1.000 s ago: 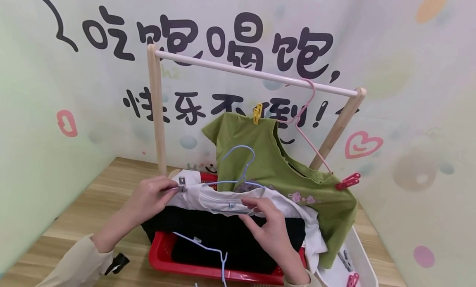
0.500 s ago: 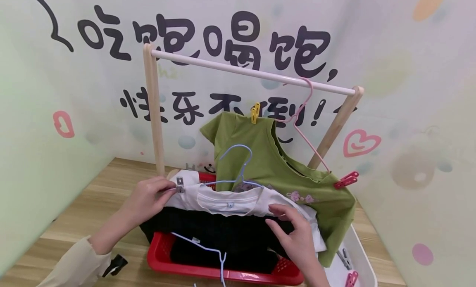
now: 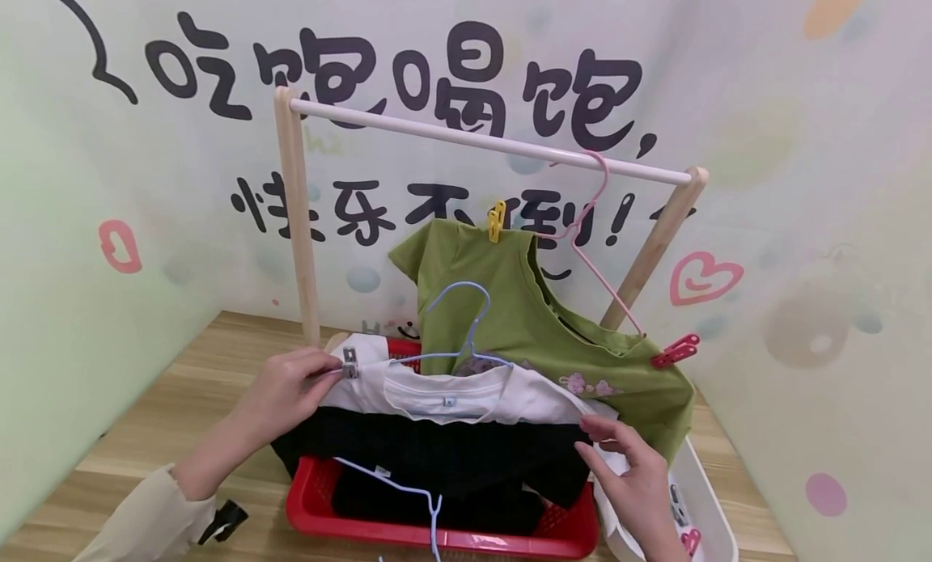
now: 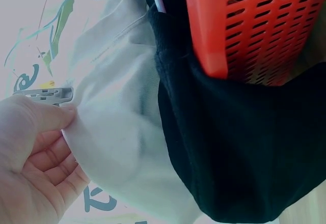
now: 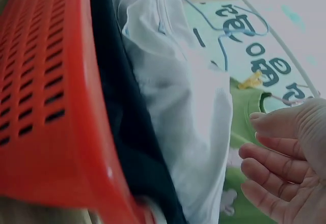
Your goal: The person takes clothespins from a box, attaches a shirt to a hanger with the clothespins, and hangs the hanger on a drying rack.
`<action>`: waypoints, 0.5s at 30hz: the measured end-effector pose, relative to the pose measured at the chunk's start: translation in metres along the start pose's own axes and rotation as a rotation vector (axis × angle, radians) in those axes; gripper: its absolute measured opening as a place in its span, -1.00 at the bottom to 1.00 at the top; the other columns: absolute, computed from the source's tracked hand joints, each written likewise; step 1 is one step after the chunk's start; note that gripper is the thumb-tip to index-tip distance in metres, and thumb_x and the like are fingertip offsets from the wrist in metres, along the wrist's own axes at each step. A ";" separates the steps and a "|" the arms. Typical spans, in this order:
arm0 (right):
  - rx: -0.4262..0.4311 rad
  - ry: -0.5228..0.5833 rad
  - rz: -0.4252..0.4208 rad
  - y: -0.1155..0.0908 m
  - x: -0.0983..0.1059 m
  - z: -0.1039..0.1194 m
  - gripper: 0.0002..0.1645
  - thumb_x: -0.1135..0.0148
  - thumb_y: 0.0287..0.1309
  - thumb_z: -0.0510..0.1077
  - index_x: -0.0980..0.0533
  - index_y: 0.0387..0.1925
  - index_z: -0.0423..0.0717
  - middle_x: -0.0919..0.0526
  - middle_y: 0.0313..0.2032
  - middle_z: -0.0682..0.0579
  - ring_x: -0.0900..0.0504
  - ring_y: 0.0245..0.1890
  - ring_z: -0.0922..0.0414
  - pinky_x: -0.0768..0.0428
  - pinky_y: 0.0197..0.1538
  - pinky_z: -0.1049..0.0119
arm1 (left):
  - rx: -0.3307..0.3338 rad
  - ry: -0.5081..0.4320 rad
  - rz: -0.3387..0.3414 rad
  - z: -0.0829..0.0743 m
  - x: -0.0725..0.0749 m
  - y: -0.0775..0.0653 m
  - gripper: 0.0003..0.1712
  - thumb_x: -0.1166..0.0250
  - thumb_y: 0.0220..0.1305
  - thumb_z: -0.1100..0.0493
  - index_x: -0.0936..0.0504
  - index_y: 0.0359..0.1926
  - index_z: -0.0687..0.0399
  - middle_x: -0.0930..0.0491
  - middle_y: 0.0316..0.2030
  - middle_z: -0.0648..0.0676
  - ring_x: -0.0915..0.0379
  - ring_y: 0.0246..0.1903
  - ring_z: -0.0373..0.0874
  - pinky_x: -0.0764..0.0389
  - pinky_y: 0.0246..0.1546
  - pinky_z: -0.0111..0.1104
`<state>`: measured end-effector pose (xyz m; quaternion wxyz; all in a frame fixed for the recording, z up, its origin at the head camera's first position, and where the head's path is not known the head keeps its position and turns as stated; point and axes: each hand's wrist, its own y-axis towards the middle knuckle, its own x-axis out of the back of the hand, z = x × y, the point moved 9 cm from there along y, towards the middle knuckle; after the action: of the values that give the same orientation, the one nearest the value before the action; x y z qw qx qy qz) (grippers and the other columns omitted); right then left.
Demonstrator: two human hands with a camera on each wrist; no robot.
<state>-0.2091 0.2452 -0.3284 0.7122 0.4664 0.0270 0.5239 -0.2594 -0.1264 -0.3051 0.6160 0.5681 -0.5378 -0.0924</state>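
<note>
A white shirt (image 3: 542, 396) lies spread over dark clothing, with a blue hanger (image 3: 473, 348) set in its neckline. My left hand (image 3: 300, 382) pinches its left shoulder, right beside a grey clothespin (image 3: 350, 362) clipped there. In the left wrist view, thumb and fingers meet at the edge of the white cloth (image 4: 114, 132). At the shirt's right shoulder, my right hand (image 3: 632, 473) holds nothing, its fingers loosely bent and the thumb apart. Seen from the right wrist, that hand (image 5: 285, 158) is beside the white sleeve, in front of a green shirt (image 5: 242, 188).
Behind stands a wooden rack with a white rail (image 3: 488, 141); the green shirt hangs there from a pink hanger (image 3: 600, 263) with yellow (image 3: 496, 221) and red clothespins (image 3: 675, 351). A red basket (image 3: 437, 538) holds black clothing (image 3: 451, 453). A white tray (image 3: 717, 497) with clothespins is at right.
My right hand has moved right along the white shirt, from its neckline to the right shoulder. My left hand stays at the grey clothespin.
</note>
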 end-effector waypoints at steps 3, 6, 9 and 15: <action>-0.026 -0.003 -0.003 -0.003 0.006 -0.007 -0.55 -0.41 -0.27 -0.55 -0.62 -0.24 -0.20 -0.69 -0.36 -0.06 -0.57 -0.34 0.32 -0.49 -0.25 0.62 | 0.004 0.002 0.002 0.000 0.000 0.000 -0.71 -0.47 -0.30 0.54 -0.65 -0.47 0.22 -0.62 -0.49 0.02 -0.49 -0.53 -0.23 -0.58 -0.48 -0.49; -0.035 -0.023 -0.010 -0.005 0.011 -0.012 -0.55 -0.41 -0.31 -0.57 -0.62 -0.26 -0.22 -0.69 -0.36 -0.07 -0.55 -0.35 0.35 -0.48 -0.25 0.64 | 0.011 0.005 0.010 0.001 0.000 0.000 -0.72 -0.47 -0.29 0.54 -0.65 -0.47 0.23 -0.62 -0.49 0.03 -0.50 -0.52 -0.23 -0.59 -0.48 -0.47; -0.026 -0.028 -0.019 -0.007 0.016 -0.016 -0.54 -0.40 -0.34 -0.60 -0.61 -0.27 -0.26 -0.69 -0.37 -0.09 -0.56 -0.36 0.37 -0.48 -0.26 0.65 | 0.016 0.004 0.013 0.002 0.000 0.000 -0.72 -0.47 -0.29 0.54 -0.65 -0.47 0.23 -0.62 -0.49 0.03 -0.50 -0.52 -0.23 -0.60 -0.49 -0.45; -0.049 -0.072 -0.018 -0.013 0.027 -0.025 -0.57 -0.40 -0.32 -0.58 -0.60 -0.29 -0.27 -0.69 -0.38 -0.03 -0.56 -0.40 0.43 -0.49 -0.28 0.65 | 0.014 -0.001 0.010 0.000 0.000 0.001 -0.70 -0.47 -0.30 0.55 -0.66 -0.47 0.22 -0.62 -0.49 0.02 -0.50 -0.52 -0.23 -0.58 -0.48 -0.51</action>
<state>-0.2009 0.2816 -0.3390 0.7285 0.4672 -0.0072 0.5009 -0.2597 -0.1266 -0.3044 0.6123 0.5696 -0.5415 -0.0860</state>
